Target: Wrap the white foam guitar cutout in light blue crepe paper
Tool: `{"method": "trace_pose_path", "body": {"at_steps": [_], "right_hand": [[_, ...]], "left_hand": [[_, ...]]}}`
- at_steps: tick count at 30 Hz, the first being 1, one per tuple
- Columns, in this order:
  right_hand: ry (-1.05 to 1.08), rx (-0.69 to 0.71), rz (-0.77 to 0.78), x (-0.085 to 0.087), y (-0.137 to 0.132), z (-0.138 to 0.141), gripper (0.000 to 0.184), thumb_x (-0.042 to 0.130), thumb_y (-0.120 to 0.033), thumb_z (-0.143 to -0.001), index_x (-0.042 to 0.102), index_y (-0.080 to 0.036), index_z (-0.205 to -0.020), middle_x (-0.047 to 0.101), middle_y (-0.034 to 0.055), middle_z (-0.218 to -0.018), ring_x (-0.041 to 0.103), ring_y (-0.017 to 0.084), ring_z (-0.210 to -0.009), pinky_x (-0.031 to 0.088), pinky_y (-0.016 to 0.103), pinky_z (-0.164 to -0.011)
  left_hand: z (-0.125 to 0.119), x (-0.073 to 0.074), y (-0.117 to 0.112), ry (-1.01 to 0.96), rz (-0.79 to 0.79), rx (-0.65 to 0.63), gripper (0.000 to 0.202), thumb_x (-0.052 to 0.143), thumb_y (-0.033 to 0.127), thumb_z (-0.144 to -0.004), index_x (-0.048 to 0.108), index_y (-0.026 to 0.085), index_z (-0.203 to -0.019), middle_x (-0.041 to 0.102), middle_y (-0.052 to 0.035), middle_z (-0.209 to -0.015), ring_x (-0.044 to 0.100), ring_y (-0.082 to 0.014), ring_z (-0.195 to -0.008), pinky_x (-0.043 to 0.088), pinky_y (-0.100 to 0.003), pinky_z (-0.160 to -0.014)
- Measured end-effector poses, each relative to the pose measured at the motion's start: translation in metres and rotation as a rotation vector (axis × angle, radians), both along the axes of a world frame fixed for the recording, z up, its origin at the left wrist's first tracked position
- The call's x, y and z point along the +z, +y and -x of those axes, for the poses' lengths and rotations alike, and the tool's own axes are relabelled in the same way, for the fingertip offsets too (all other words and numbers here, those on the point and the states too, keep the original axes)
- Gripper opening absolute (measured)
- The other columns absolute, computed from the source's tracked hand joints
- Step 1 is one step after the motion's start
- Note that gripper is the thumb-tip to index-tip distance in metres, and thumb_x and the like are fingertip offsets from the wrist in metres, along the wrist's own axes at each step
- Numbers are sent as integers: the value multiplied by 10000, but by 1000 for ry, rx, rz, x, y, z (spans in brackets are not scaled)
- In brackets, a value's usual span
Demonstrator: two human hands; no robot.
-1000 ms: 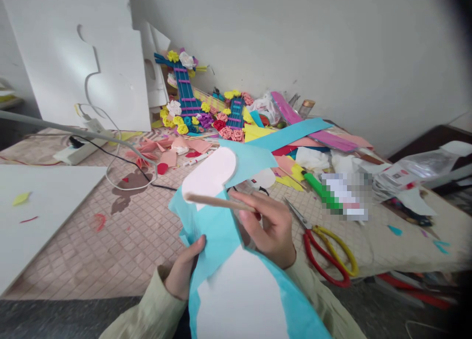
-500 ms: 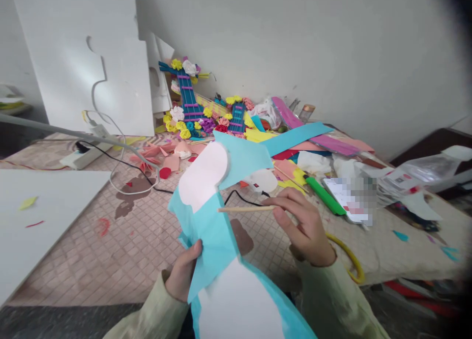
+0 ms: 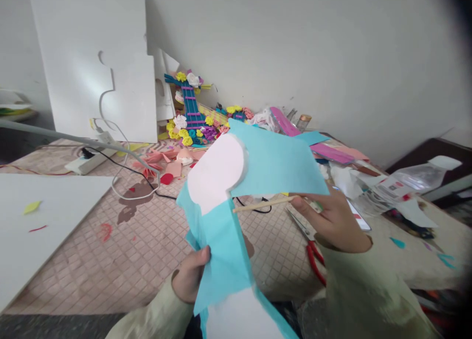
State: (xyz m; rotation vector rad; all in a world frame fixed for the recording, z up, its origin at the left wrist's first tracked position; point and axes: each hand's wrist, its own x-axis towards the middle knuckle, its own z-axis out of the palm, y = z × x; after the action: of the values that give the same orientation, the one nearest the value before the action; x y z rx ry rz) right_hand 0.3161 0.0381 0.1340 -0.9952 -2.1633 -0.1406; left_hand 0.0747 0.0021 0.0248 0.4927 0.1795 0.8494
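My left hand (image 3: 190, 280) grips a white foam cut-out (image 3: 216, 174) partly wrapped in light blue paper (image 3: 275, 164), held upright over the table. The thumb presses the blue paper at its lower part. My right hand (image 3: 332, 221) is closed on a thin wooden stick (image 3: 263, 204) that points left toward the cut-out's narrow neck. Something small and green shows between its fingers. The blue sheet's loose flap spreads to the right above that hand.
Red and yellow scissors (image 3: 313, 253) lie on the tiled cloth under my right arm. A heap of coloured paper flowers and blue ladders (image 3: 191, 113) sits by the wall. White foam boards (image 3: 99, 64) lean behind a power strip (image 3: 90, 159). A large white board (image 3: 40, 221) lies left.
My right hand has pulled the stick to the right, away from the cut-out. The cut-out has risen and its blue flap has spread out wider to the right.
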Motion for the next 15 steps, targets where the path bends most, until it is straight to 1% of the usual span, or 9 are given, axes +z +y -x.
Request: {"method": "trace_pose_path", "body": {"at_steps": [4, 6, 9, 12, 14, 15], "right_hand": [[25, -5, 44, 7, 2, 1, 189, 493, -304, -848, 591, -253, -695, 533, 10, -576, 504, 179, -619, 390, 339, -615], [27, 7, 67, 13, 1, 2, 215, 487, -328, -849, 610, -255, -688, 529, 14, -562, 505, 177, -612, 381, 337, -603], [22, 14, 134, 20, 0, 3, 265, 485, -374, -846, 636, -252, -666, 527, 15, -525, 498, 159, -570, 359, 325, -560], [33, -3, 179, 25, -3, 2, 303, 478, -409, -846, 655, -238, -669, 521, 6, -502, 470, 122, -510, 337, 299, -514], [47, -22, 182, 27, -4, -1, 324, 480, -429, -841, 665, -230, -666, 520, -8, -486, 453, 95, -478, 329, 278, -496], [58, -36, 183, 27, -5, -2, 335, 489, -444, -831, 668, -227, -651, 520, -16, -476, 450, 83, -465, 328, 267, -491]], "left_hand": [[-1, 1, -1, -41, -52, -5, 199, 624, 380, -707, 654, 183, -720, 655, -16, -605, 627, -176, -654, 478, -294, -726], [0, 0, -1, -53, -69, 8, 182, 620, 367, -716, 655, 188, -714, 647, -2, -575, 615, -157, -593, 483, -283, -704], [1, -2, -2, -62, -87, 57, 160, 632, 338, -713, 661, 207, -800, 664, 12, -620, 610, -141, -573, 482, -277, -715], [1, -9, -3, -44, -100, 114, 242, 635, 337, -712, 642, 233, -931, 670, 21, -648, 613, -140, -569, 484, -283, -726], [0, -14, -3, -65, -115, 127, 275, 632, 354, -714, 626, 238, -962, 669, 25, -656, 610, -135, -549, 493, -279, -703], [-1, -16, -3, -95, -125, 130, 258, 629, 352, -717, 624, 239, -949, 670, 28, -664, 605, -126, -533, 497, -268, -678]]}}
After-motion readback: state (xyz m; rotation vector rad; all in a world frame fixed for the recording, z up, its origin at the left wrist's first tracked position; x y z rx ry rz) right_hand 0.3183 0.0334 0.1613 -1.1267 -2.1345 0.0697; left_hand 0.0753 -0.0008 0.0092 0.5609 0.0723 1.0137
